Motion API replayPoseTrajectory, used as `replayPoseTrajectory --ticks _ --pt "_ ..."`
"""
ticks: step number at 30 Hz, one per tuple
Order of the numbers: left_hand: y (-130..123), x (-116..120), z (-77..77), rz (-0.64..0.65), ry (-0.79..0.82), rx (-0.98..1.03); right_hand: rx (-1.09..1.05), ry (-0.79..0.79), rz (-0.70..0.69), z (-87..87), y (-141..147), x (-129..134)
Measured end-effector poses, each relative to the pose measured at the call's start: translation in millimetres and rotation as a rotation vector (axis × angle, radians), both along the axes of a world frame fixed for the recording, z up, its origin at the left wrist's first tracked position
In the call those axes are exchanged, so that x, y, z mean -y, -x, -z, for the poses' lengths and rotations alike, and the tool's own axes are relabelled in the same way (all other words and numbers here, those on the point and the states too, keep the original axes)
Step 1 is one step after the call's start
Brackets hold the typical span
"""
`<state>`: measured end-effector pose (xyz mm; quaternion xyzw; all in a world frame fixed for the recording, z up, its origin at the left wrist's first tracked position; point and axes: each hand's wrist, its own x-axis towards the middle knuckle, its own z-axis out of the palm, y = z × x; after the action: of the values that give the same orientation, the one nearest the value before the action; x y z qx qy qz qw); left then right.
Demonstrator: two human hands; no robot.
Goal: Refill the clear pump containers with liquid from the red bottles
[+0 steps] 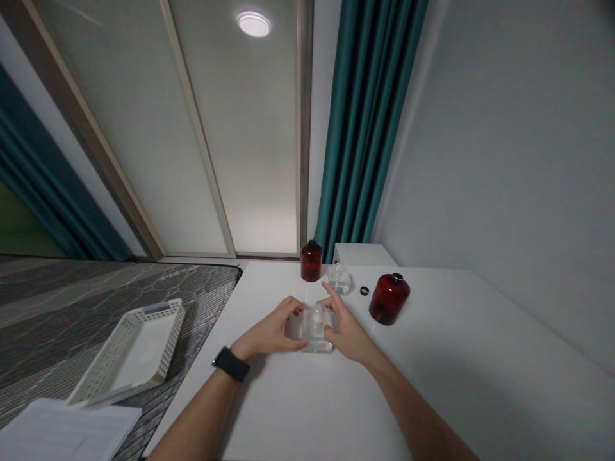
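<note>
A clear, see-through bottle (317,333) with a rounded top piece is on the white table (307,397) between my hands. My left hand (275,328) curves round its left side, with thumb and fingertips against it. On the other side, my right hand (346,330) grips it between thumb and bent fingers, while the index finger points upward. Just beyond the right hand is a second clear bottle (340,282). A dark red bottle (311,262) with a black top stands behind. Another red bottle (388,301) is at the right, near a small black ring (364,291).
To the left, a white perforated basket (125,352) rests on a grey patterned surface (192,288), lower than the table. White papers (62,432) lie near it. A white box (365,254) stands past the table's far edge, before a teal curtain (369,128). A wall rises at right.
</note>
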<state>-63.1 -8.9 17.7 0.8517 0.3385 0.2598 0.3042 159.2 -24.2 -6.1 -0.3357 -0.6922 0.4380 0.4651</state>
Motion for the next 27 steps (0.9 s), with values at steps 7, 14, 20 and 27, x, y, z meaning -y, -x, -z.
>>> replayPoseTrajectory --ticks 7,14,20,27 --pt "0.7 -1.7 2.8 0.004 0.003 0.000 -0.016 -0.025 -0.023 2.6 0.1 -1.4" --pt "0.6 -1.4 2.2 -0.009 0.018 -0.011 -0.039 -0.032 -0.011 4.2 0.6 -3.0" --pt "0.6 -0.2 0.9 0.004 0.009 0.001 -0.048 -0.013 0.010 4.8 1.5 -2.6" --pt "0.1 -0.1 -1.4 -0.001 0.010 -0.017 -0.039 -0.001 -0.001 1.4 1.9 -0.5"
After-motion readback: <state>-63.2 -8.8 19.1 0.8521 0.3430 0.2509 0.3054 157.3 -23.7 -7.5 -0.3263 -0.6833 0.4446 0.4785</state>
